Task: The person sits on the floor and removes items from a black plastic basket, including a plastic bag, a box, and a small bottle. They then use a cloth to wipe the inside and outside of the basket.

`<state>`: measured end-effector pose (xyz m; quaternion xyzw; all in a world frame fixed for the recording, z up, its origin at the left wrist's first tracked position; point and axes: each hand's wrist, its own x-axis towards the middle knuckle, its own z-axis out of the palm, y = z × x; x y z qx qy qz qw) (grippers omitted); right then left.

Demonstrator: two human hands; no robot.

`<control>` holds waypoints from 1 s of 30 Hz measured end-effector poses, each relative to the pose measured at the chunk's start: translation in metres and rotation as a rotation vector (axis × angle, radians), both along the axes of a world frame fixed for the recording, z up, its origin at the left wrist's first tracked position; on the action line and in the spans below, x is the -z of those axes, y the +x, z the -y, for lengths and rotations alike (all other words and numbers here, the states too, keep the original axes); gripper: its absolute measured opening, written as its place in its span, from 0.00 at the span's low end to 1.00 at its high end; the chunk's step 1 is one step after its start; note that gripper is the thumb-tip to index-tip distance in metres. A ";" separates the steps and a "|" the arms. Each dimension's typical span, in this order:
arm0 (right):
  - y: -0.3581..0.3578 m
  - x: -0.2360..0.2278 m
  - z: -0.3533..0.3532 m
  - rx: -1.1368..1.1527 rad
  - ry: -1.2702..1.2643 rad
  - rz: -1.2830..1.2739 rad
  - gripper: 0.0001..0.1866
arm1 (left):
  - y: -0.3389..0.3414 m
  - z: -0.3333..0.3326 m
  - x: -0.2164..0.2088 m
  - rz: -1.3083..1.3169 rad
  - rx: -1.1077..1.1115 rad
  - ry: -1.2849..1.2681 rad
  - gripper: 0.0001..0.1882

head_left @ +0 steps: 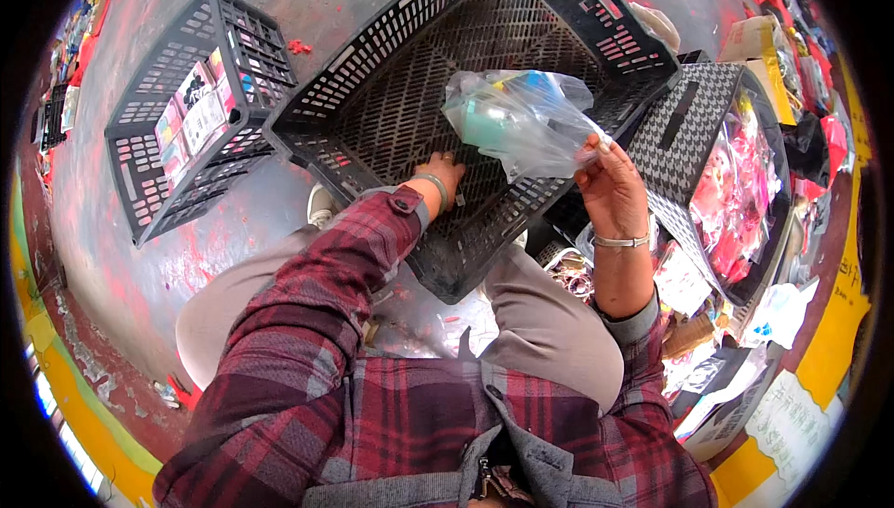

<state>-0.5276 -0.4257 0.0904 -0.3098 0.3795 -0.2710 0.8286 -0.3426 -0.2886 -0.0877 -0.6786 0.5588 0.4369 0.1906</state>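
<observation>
My right hand pinches the edge of a clear plastic bag between thumb and fingers. Inside the bag a pale green thing and something blue show through the film; their kind is not plain. The bag hangs over a large black plastic crate tilted in front of my knees. Down in this crate, close to its near left side, is my left hand, with bent fingers mostly turned away from view. Whether it holds anything I cannot make out.
A smaller black crate with packaged goods stands on the left. To the right, a houndstooth box holds pink and red wrapped items. Papers, cardboard and loose packages crowd beside my right knee.
</observation>
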 end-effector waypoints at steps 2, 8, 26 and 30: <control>0.001 -0.001 0.000 0.002 0.003 -0.009 0.10 | -0.002 0.001 0.002 -0.013 -0.052 0.030 0.43; 0.008 -0.005 -0.004 -0.038 -0.047 -0.067 0.11 | 0.057 0.005 0.001 -1.031 -0.950 0.285 0.27; 0.026 -0.013 -0.022 -0.165 0.033 0.056 0.09 | 0.046 0.015 -0.134 -2.333 -1.344 0.113 0.31; 0.030 -0.023 -0.026 -0.270 -0.029 0.044 0.14 | 0.044 0.014 -0.169 -2.391 -1.190 0.023 0.32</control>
